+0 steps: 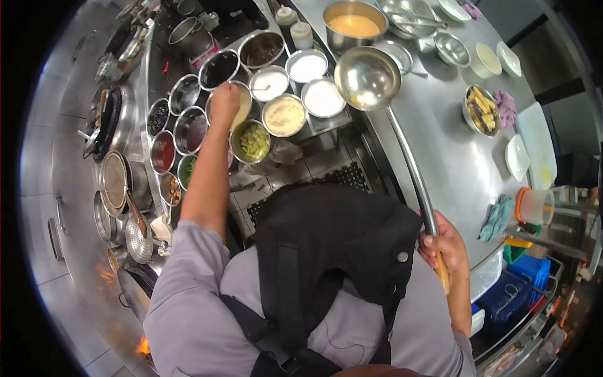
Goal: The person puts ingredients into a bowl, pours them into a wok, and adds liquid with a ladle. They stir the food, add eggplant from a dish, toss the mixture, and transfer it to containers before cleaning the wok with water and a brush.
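Observation:
My right hand (443, 244) grips the wooden end of a long steel ladle (367, 78). The ladle's bowl hangs over the edge of the steel counter (440, 151) and holds a little pale stuff. My left hand (225, 100) reaches out with the arm straight and rests, fingers curled, over a small steel bowl of pale yellow seasoning (242, 107). Its fingers are hidden, so I cannot see whether it holds anything. Around it stand several steel bowls: chopped green bits (254, 142), a beige paste (284, 115) and white powders (323, 98).
A pot of orange liquid (354, 26) and two squeeze bottles (301, 34) stand at the back. A bowl of yellow and dark food (482, 110), white plates (517, 157) and a green cloth (497, 217) lie on the counter. Flames (144, 345) burn low left by a strainer (137, 242).

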A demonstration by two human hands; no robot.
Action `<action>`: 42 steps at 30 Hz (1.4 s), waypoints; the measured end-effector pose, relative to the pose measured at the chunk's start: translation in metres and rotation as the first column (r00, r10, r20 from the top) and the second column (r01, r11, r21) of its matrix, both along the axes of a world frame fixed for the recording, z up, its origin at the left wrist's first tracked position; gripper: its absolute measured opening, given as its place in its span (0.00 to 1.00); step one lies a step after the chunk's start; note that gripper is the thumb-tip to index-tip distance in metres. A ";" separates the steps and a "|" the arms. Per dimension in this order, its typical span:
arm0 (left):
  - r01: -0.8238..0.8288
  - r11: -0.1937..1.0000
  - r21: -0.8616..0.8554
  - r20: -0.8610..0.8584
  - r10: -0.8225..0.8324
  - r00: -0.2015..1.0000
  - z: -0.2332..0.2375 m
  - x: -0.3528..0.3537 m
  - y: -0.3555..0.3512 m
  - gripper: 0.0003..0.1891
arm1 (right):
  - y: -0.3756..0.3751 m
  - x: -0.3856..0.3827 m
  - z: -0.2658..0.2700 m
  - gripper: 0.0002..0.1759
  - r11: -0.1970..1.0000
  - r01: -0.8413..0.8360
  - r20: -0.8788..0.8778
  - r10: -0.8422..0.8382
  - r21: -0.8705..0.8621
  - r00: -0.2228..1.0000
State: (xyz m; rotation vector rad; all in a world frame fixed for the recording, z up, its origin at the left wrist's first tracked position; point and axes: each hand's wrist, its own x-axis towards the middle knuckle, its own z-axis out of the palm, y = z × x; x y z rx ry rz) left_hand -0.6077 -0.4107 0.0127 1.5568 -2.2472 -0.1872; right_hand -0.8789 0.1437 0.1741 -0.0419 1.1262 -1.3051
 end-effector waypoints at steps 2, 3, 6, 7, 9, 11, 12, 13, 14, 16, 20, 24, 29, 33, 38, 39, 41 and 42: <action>-0.006 0.927 -0.374 -0.030 -0.006 1.000 0.031 -0.028 0.027 0.23 | -0.005 -0.005 0.003 0.31 1.000 0.010 0.015 -0.010 -0.029 1.000; 0.072 0.843 -0.533 -0.047 -0.114 0.992 0.045 -0.044 0.026 0.26 | -0.012 -0.007 0.003 0.31 0.999 0.013 0.020 -0.012 -0.037 1.000; 0.299 0.891 -0.343 -0.266 -0.397 0.878 0.060 -0.108 -0.033 0.29 | -0.028 -0.006 0.012 0.32 0.996 0.062 0.059 -0.057 -0.070 0.997; 0.347 0.903 -0.254 -0.368 -0.422 0.828 0.052 -0.134 -0.061 0.29 | -0.036 -0.002 0.018 0.32 0.990 0.132 0.036 -0.130 -0.059 0.991; 0.472 0.875 -0.112 -0.568 -0.446 0.692 0.031 -0.172 -0.105 0.33 | -0.054 0.007 0.037 0.31 0.985 0.161 0.043 -0.158 -0.061 0.986; 0.663 0.718 0.213 -0.806 -0.254 0.534 0.006 -0.192 -0.143 0.34 | -0.063 0.017 0.048 0.31 0.971 0.216 0.045 -0.212 -0.106 0.976; 0.690 0.675 0.261 -0.755 -0.303 0.582 0.006 -0.193 -0.153 0.34 | -0.072 0.020 0.049 0.30 0.964 0.232 0.050 -0.227 -0.131 0.973; 0.774 0.581 0.253 -0.774 -0.358 0.522 -0.007 -0.215 -0.166 0.33 | -0.070 0.034 0.060 0.29 0.940 0.307 0.030 -0.306 -0.150 0.951; 0.782 0.600 0.168 -0.763 -0.424 0.489 -0.021 -0.221 -0.176 0.33 | -0.073 0.041 0.065 0.29 0.921 0.360 0.012 -0.363 -0.145 0.932; 0.655 0.751 0.082 -0.614 -0.480 0.627 -0.020 -0.223 -0.180 0.34 | -0.078 0.055 0.071 0.28 0.905 0.388 0.012 -0.392 -0.175 0.920; 0.737 0.676 -0.002 -0.807 -0.436 0.398 -0.011 -0.242 -0.185 0.36 | -0.087 0.073 0.078 0.27 0.853 0.493 -0.018 -0.503 -0.169 0.864; 0.690 0.477 -0.544 -0.236 -0.876 0.420 0.095 -0.260 -0.132 0.31 | -0.104 0.068 0.086 0.27 0.874 0.457 -0.077 -0.474 -0.165 0.877; 0.906 0.278 -0.320 0.357 -0.850 0.387 0.207 -0.302 -0.011 0.32 | -0.114 0.050 0.085 0.26 0.868 0.477 -0.124 -0.493 -0.139 0.861; 0.910 0.171 -0.378 0.500 -0.790 0.356 0.206 -0.325 0.024 0.28 | -0.109 0.037 0.076 0.27 0.876 0.453 -0.059 -0.468 -0.167 0.882; 0.915 0.294 -0.277 0.586 -0.703 0.403 0.217 -0.326 0.030 0.20 | -0.093 0.024 0.064 0.27 0.874 0.440 -0.011 -0.452 -0.204 0.892; 0.915 0.292 -0.278 0.592 -0.698 0.402 0.218 -0.325 0.027 0.20 | -0.091 0.022 0.062 0.27 0.875 0.439 -0.005 -0.449 -0.204 0.893; 0.915 0.295 -0.276 0.597 -0.693 0.404 0.219 -0.322 0.020 0.19 | -0.088 0.018 0.060 0.27 0.875 0.437 0.002 -0.446 -0.209 0.895; 0.913 0.297 -0.278 0.599 -0.690 0.407 0.219 -0.321 0.017 0.19 | -0.088 0.016 0.059 0.27 0.877 0.433 0.004 -0.443 -0.209 0.897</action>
